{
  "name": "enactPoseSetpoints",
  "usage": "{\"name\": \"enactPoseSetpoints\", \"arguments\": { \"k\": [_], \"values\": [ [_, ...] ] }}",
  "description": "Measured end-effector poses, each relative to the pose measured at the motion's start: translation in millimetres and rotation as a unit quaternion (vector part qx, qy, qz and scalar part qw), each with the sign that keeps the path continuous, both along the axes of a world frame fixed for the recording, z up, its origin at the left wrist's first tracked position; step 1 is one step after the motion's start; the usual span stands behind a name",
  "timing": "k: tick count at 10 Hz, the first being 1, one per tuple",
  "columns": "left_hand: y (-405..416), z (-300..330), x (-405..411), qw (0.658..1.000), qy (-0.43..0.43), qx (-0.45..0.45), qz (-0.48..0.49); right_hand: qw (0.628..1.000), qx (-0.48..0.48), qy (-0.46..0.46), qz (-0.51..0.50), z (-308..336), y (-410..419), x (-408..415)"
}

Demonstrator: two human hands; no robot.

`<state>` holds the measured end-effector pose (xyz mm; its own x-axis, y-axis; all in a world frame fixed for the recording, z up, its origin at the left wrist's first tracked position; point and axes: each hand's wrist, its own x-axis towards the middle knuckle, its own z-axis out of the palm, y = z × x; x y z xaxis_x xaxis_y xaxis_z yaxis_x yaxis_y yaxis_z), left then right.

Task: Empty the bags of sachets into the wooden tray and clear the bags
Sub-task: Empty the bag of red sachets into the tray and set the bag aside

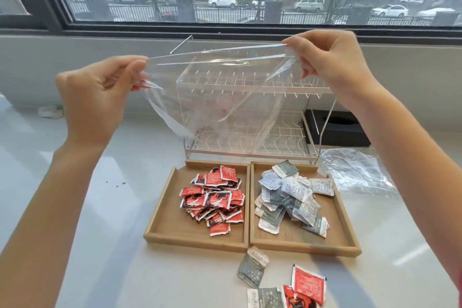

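I hold an empty clear plastic bag [220,97] stretched out in the air above the wooden tray [197,241]. My left hand [100,97] pinches its left top corner and my right hand [332,57] pinches its right top corner. The tray has two compartments: red sachets [215,197] are piled in the left one, grey and white sachets [292,197] in the right one. Loose on the counter in front of the tray lie a grey sachet [252,267], another grey one [265,297] and two red sachets [307,285].
A white wire dish rack [280,132] stands behind the tray, seen partly through the bag. Another empty clear bag [355,170] lies flat to the right of the tray. A black box [337,130] sits behind the rack. A window wall runs along the back.
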<state>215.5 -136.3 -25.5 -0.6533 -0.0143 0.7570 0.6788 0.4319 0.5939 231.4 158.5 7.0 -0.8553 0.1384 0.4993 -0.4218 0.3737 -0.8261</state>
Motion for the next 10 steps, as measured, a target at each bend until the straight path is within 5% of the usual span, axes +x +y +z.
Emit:
{"name": "enactPoseSetpoints", "arguments": {
  "k": [2, 4, 5, 8, 10],
  "values": [
    [7, -39, 12, 0.985, 0.077, -0.147, -0.038, 0.996, 0.078, 0.025, -0.029, -31, 29, 36],
    [11, -142, 38, 0.977, -0.03, -0.194, -0.087, 0.991, 0.056, -0.109, -0.048, -144, 41, 77],
    [16, -198, 57, 0.963, -0.134, -0.2, -0.121, 0.965, -0.028, -0.252, -0.063, -208, 43, 97],
    [17, -255, 74, 0.927, -0.306, -0.192, -0.103, 0.891, -0.107, -0.432, -0.096, -266, 44, 116],
    [14, -242, 63, 0.911, -0.344, -0.218, -0.061, 0.874, 0.055, -0.481, -0.048, -250, 50, 112]
  ]
}}
